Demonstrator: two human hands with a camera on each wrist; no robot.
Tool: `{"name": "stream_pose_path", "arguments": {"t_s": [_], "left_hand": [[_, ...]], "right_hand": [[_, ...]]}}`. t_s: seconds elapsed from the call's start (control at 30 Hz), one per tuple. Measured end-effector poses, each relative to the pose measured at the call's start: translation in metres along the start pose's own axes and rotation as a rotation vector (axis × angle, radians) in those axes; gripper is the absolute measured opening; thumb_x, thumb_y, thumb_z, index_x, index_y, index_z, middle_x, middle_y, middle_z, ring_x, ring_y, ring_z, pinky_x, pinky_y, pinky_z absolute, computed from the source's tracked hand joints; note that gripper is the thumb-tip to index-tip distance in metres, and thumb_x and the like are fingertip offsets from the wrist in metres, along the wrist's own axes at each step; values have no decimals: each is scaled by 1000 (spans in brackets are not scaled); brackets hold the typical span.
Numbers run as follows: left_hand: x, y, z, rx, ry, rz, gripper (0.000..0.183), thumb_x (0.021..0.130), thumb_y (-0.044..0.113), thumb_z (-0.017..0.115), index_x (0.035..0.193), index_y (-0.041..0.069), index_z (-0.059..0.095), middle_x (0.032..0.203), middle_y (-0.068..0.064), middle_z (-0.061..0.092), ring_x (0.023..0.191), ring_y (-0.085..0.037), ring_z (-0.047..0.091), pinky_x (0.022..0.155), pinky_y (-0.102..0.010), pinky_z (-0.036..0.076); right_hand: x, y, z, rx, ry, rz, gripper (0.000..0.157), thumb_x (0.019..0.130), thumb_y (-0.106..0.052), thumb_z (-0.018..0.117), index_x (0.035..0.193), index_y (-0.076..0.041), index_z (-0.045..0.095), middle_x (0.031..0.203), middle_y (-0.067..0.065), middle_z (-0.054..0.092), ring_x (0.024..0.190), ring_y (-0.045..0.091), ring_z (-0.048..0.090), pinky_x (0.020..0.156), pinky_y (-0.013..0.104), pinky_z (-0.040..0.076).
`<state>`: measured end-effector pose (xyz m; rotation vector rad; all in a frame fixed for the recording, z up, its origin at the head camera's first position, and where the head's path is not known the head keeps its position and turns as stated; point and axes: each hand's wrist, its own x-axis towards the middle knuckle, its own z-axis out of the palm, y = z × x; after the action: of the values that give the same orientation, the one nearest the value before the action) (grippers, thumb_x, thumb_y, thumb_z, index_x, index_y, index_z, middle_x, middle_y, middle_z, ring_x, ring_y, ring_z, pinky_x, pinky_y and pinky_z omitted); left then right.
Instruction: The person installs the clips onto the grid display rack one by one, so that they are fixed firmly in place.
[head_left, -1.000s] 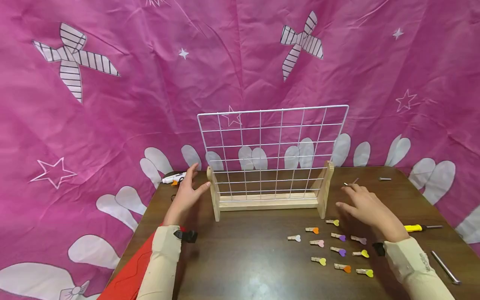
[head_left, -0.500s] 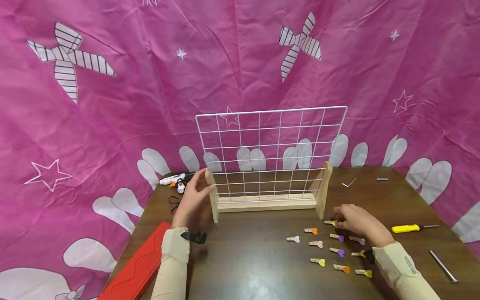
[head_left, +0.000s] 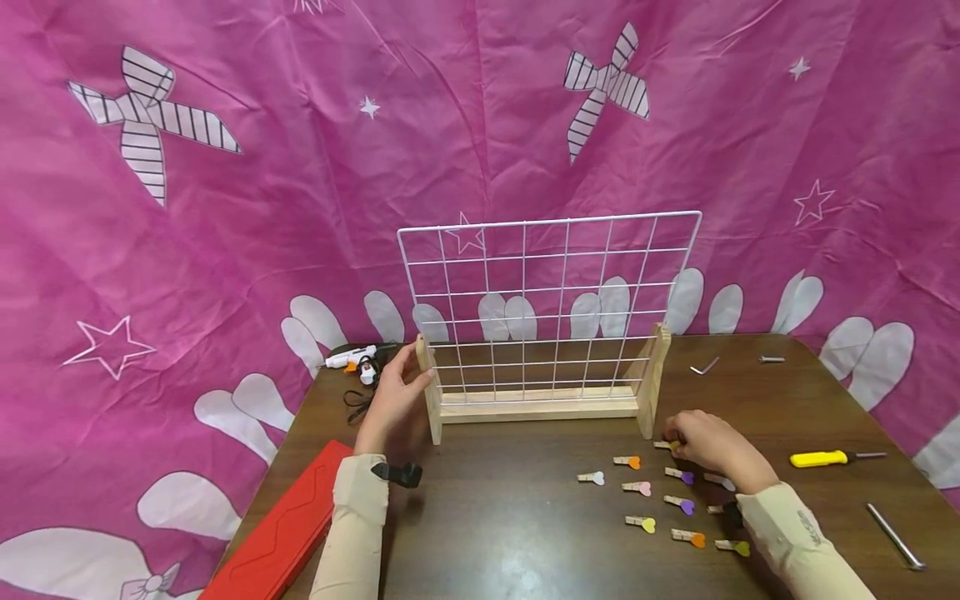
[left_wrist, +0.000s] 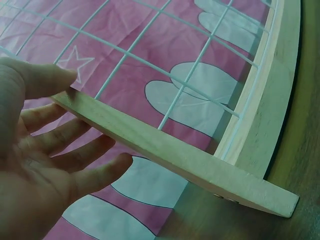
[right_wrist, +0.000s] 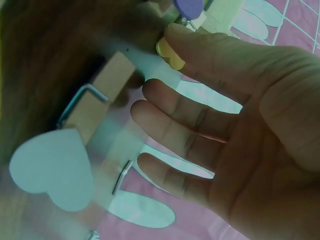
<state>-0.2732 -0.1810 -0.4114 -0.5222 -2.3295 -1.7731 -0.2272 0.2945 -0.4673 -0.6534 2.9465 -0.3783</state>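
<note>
A: Largest first?

B: Starting with the pink backdrop (head_left: 262,125), printed with bows, stars and white ovals, and cut off at the top and sides of the head view. Then the brown table (head_left: 510,508), running out of sight at the bottom edge.

A: And on the table?

B: Toward the back, a white wire grid (head_left: 523,222), upright in a wooden stand (head_left: 536,412). At front left, a red box (head_left: 292,517), also cut off at the bottom edge.

A: Any writing?

B: On the right beige sleeve (head_left: 791,533), small dark lettering, too blurred to read.

A: And the grip of the left hand (head_left: 390,404)?

B: Lightly clamped on the left upright (left_wrist: 165,145) of the stand, with thumb and fingers on either side near the top. Close by, a white-and-orange glue gun (head_left: 356,358), with a handle end hard to make out, and a loose black cord (head_left: 358,402).

A: The right hand (head_left: 708,442)?

B: Pinching a yellow-heart clothespin (right_wrist: 170,54) between thumb and forefinger, near the foot of the right upright (head_left: 651,387). Partly hidden by the fingers; cannot tell whether lifted or touching the table.

A: Around that?

B: To the right, a yellow-handled screwdriver (head_left: 821,459), then a metal rod (head_left: 894,535) nearer the front. Farther back, a hex key (head_left: 705,367). Nearer, ten more heart clothespins (head_left: 637,488), including one mostly covered by the right wrist. Smallest, at back right, a bolt (head_left: 772,360).
</note>
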Motion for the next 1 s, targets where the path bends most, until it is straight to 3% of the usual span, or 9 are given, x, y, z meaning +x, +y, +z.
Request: {"name": "stream_pose_path", "arguments": {"t_s": [0.3,0.53,1.0], "left_hand": [[0,-6,1,-16,-14,31,49,87,-7,56,132,-12,37,124,-30,50,119,-38,45,96,-51,37],[-1,-6,2,3,-13,46,46,87,-10,54,131,-9,38,125,-28,50,122,-37,42,99,-49,35],[0,-9,6,-30,-9,43,47,87,-13,51,132,-9,37,125,-29,49,121,-39,42,100,-50,33]], "right_hand": [[0,0,0,11,10,6,21,73,-3,71,70,-12,52,63,-5,45,57,11,41,50,28,34],[-1,3,-11,20,45,20,15,73,-6,71,74,-11,56,64,-5,49,57,11,43,51,28,38],[-6,-21,-43,51,250,-144,21,67,-1,68,72,-16,55,59,-15,46,54,1,41,50,22,38]]}}
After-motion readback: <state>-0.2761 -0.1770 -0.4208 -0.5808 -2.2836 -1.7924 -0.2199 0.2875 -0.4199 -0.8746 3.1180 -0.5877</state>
